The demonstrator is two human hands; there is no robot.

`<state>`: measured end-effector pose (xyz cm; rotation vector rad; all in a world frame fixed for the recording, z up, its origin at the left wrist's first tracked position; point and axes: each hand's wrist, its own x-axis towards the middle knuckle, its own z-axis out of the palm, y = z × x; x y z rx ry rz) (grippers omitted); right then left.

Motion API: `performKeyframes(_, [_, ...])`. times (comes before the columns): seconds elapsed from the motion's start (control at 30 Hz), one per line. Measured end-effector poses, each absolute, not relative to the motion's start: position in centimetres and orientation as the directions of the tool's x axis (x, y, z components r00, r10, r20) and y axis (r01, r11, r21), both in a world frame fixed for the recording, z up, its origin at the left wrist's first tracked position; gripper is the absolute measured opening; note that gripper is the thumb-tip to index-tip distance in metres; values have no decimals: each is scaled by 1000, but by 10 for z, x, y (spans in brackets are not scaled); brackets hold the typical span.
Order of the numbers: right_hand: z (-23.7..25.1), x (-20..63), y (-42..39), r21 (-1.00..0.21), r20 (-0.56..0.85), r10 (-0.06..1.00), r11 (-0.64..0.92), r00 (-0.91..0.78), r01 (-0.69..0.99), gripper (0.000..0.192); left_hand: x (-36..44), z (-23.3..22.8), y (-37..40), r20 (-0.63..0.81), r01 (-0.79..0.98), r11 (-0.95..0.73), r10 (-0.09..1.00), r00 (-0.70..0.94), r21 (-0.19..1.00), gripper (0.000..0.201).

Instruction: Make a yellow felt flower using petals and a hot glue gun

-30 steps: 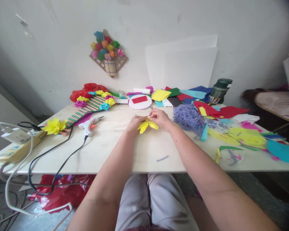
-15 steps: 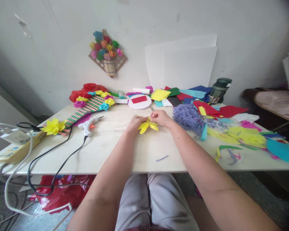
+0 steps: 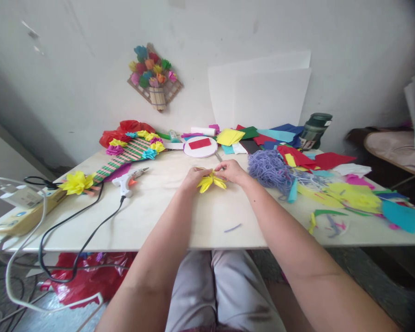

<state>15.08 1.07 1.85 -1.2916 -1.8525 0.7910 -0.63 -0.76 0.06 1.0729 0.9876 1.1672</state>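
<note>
A yellow paper flower (image 3: 210,182) with pointed petals lies at the middle of the pale table (image 3: 180,216), held between both hands. My left hand (image 3: 194,176) pinches its left side. My right hand (image 3: 232,171) grips its upper right petals with the fingertips. Both forearms reach out from the near table edge.
A white glue gun (image 3: 128,180) with a black cord lies left of the hands. Farther left are a striped mat with paper flowers (image 3: 131,150) and a power strip (image 3: 24,207). Purple yarn (image 3: 269,169), coloured paper scraps (image 3: 349,193) and a green bottle (image 3: 313,130) fill the right side.
Both hands keep working the yellow flower in place; my right hand's fingers have shifted slightly on the petals. Nothing else moved.
</note>
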Motion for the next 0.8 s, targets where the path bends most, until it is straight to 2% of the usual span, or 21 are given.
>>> performKeyframes(0.13, [12, 152, 19, -707, 434, 860, 509, -267, 491, 7, -7, -1, -6, -33, -247, 64, 992, 125, 967, 24])
performKeyframes(0.23, [11, 152, 21, -711, 480, 837, 547, -264, 441, 10, -7, -3, -5, -32, -243, 64, 991, 133, 968, 24])
performKeyframes(0.53, [11, 152, 18, -802, 423, 877, 479, -228, 357, 13, -7, -1, -7, -8, -191, 31, 992, 124, 981, 29])
performKeyframes(0.7, [14, 154, 14, -879, 249, 935, 327, -252, 346, 12, -7, 1, -9, 7, -201, 18, 992, 125, 979, 28])
performKeyframes(0.8, [19, 157, 10, -910, 180, 932, 280, -316, 306, 16, -8, 0, -9, 7, -207, 19, 992, 124, 978, 28])
